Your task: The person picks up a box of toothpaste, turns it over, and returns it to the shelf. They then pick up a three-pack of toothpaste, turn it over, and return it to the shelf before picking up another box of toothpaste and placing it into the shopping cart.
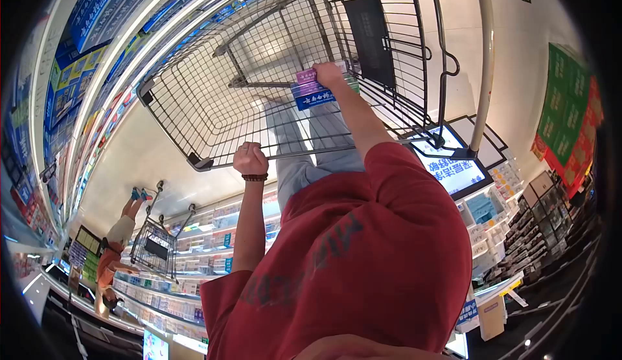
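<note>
My left hand, with a dark beaded bracelet at its wrist, is closed around the near rim of a wire shopping cart. My right hand reaches over the cart and is closed on some flat boxes of toothpaste. A purple toothpaste box and a blue toothpaste box with white lettering show below the fingers, with a bit of green at the right edge. The thumb and part of the boxes are hidden. Apart from these boxes, the basket shows bare wire and the floor through it.
Lit shelves of packaged goods line the left side. Behind me stand more shelves and a lit screen. Another person is beside a second cart at lower left. Green and red boxes are stacked at right.
</note>
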Motion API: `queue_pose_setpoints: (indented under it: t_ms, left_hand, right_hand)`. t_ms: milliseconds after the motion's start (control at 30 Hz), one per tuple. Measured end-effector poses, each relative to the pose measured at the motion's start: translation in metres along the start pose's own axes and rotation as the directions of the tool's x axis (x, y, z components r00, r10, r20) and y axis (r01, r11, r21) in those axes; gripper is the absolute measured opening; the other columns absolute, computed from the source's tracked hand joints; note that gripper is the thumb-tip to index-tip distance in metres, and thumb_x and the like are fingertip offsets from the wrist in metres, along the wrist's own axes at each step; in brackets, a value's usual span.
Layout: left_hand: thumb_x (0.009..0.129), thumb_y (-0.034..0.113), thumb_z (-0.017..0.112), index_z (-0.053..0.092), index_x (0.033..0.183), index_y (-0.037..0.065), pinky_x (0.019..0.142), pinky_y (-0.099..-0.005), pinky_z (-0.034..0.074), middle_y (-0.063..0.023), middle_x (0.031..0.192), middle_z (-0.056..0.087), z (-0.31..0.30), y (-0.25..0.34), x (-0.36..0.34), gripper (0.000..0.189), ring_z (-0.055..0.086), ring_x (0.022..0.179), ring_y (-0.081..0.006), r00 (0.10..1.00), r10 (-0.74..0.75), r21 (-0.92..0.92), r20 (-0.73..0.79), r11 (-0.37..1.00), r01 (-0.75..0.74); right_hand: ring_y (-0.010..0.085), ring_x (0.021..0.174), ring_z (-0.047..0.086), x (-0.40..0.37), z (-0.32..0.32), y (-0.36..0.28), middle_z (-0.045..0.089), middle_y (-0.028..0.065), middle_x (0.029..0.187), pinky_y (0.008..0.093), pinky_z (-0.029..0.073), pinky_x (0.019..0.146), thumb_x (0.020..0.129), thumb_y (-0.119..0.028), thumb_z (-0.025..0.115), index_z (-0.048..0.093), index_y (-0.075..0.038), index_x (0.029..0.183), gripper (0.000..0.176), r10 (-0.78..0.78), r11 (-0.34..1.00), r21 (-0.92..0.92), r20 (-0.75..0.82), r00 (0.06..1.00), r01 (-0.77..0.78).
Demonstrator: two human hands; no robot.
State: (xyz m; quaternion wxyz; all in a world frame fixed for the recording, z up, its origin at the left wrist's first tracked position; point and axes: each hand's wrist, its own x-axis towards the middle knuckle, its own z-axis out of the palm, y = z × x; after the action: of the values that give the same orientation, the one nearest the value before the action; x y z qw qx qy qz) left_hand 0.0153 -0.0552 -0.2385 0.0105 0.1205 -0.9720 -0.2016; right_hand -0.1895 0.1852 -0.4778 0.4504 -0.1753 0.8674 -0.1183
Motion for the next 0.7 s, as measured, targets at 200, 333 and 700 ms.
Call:
queue_pose_setpoints:
  t_ms: [200,333,700]
  left_hand:
    - [0.083,0.016,0.051,0.061,0.077,0.01,0.063,-0.0442,0.049,-0.009,0.076,0.061,-0.004,-0.003,-0.003,0.013,0.059,0.074,-0.0307,0.977,-0.093,0.106,0.192,0.992,0.073]
    - [0.083,0.018,0.051,0.066,0.078,0.009,0.072,-0.045,0.052,-0.0098,0.087,0.068,-0.012,-0.001,0.0,0.018,0.063,0.085,-0.0306,0.975,-0.085,0.06,0.207,0.995,0.074]
    - [0.086,0.029,0.049,0.07,0.082,0.009,0.071,-0.0454,0.054,-0.0121,0.087,0.07,-0.014,0.001,-0.001,0.029,0.067,0.083,-0.0308,0.895,-0.265,0.161,0.358,0.962,0.221]
  right_hand:
    - [0.0361,0.112,0.059,-0.013,-0.016,-0.006,0.067,0.0194,0.109,0.044,0.052,0.089,0.083,-0.014,0.056,0.06,-0.008,0.123,0.041,-0.121,0.99,-0.11,-0.382,0.916,0.085]
    - [0.0332,0.095,0.066,-0.068,-0.116,-0.069,0.069,0.0166,0.097,0.0412,0.054,0.077,0.085,-0.017,0.059,0.066,-0.007,0.114,0.031,0.059,0.977,0.21,-0.456,0.888,0.043]
    - [0.0262,0.095,0.059,-0.196,-0.526,-0.26,0.065,0.006,0.099,0.037,0.049,0.077,0.076,-0.003,0.07,0.069,-0.008,0.108,0.032,-0.597,0.646,-0.706,-0.704,-0.385,0.29]
